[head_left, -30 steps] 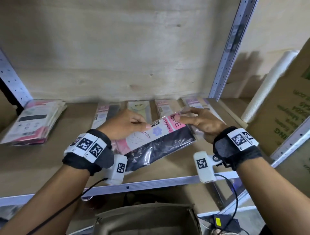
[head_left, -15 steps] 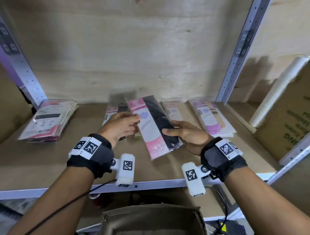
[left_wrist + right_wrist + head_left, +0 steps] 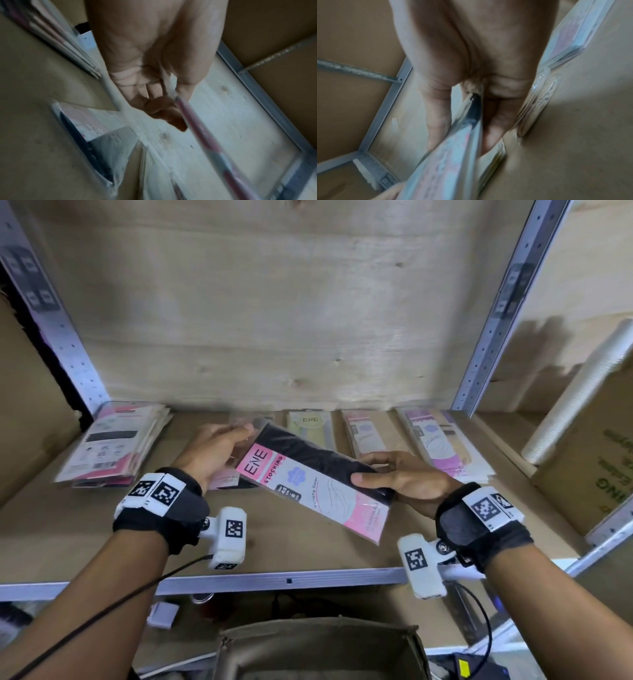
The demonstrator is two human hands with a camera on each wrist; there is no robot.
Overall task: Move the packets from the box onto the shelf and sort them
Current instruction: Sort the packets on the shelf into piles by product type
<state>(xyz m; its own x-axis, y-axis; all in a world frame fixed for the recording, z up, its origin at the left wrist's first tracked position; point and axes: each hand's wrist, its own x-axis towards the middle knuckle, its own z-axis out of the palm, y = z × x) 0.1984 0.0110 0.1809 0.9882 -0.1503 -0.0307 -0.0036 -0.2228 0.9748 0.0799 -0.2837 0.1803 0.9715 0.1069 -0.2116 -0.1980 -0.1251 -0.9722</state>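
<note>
A pink, white and black stocking packet [image 3: 318, 484] hangs tilted above the shelf board [image 3: 85, 535]. My left hand [image 3: 219, 450] pinches its far left corner. My right hand [image 3: 394, 477] grips its right edge, thumb on top and fingers underneath. The left wrist view shows my left hand [image 3: 164, 108] curled at the packet's edge [image 3: 197, 128]. In the right wrist view the packet [image 3: 453, 148] runs between my thumb and fingers [image 3: 494, 128]. Sorted piles lie along the back: a pink and black pile [image 3: 226, 481] under my left hand, a green pile [image 3: 310, 424], a pink pile [image 3: 363, 433] and a purple pile [image 3: 442, 443].
A thick stack of packets [image 3: 113, 443] lies at the shelf's far left. The open brown box [image 3: 318, 648] sits below the shelf's metal front edge [image 3: 287, 580]. A printed cardboard carton [image 3: 589, 460] and a white roll [image 3: 582, 392] stand beyond the right upright [image 3: 496, 320].
The packet has been turned from lying crosswise to a diagonal with its printed side up. My right hand has shifted to the packet's right edge; my left hand has moved back to its far corner.
</note>
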